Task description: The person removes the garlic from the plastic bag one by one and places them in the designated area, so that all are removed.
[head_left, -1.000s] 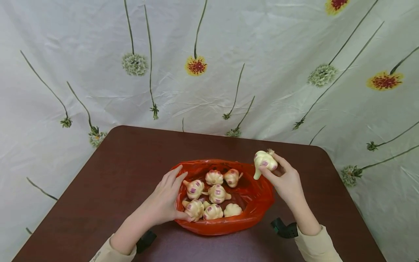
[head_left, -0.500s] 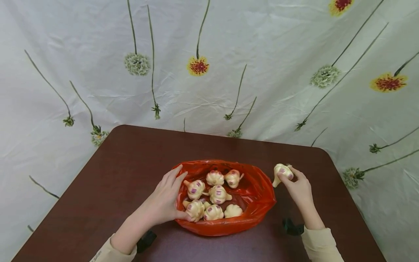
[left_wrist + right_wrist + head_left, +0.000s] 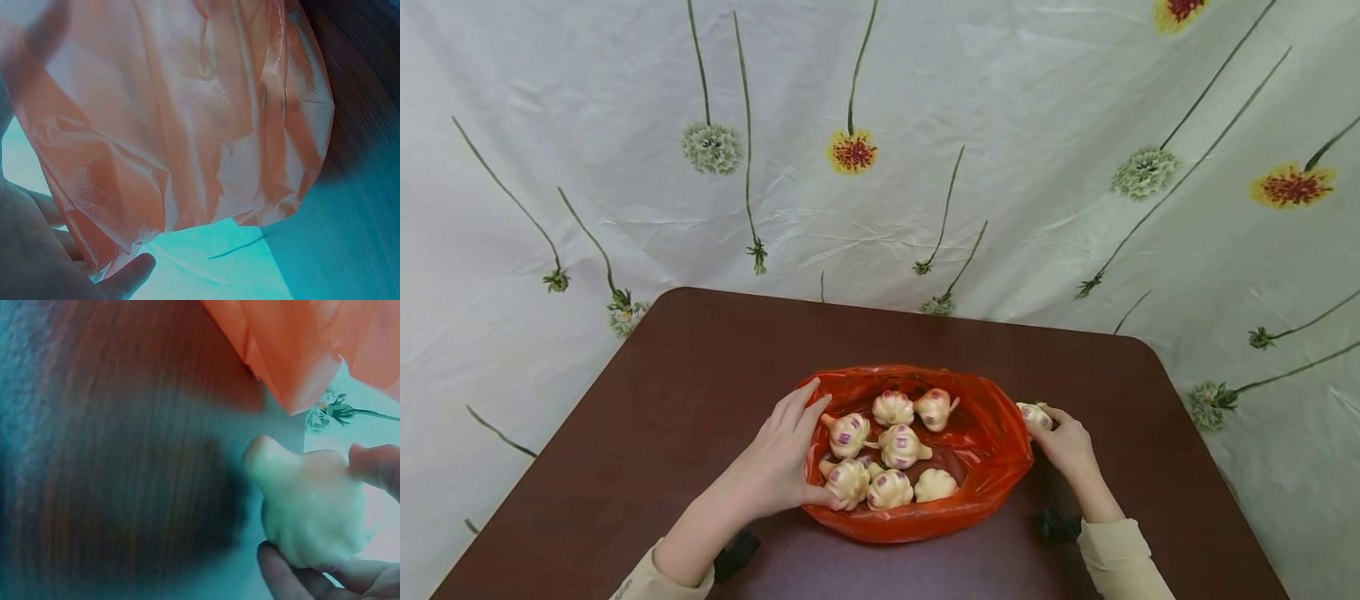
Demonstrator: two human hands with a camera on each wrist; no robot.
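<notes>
A red plastic bag [image 3: 917,527] lies open on the table, with several garlic bulbs [image 3: 898,446] inside, cream with purple patches. My left hand [image 3: 778,458] holds the bag's left rim, thumb at the near side and fingers at the far side. In the left wrist view the bag's wall [image 3: 187,144] fills much of the picture, its edge between thumb and fingers. To the right of the bag, my right hand [image 3: 1067,446] pinches another garlic bulb [image 3: 315,506] between thumb and fingers, low over the table. The bag partly hides that bulb in the head view.
The dark brown table [image 3: 715,358] extends around the bag on both sides and behind it. A pale cloth [image 3: 1037,100] printed with flowers hangs beyond its far edge. Black wrist devices [image 3: 1060,527] sit below the hands.
My right hand has carried the garlic bulb rightward away from over the bag, then lowered it beside the bag's right side. My left hand has stayed at the rim.
</notes>
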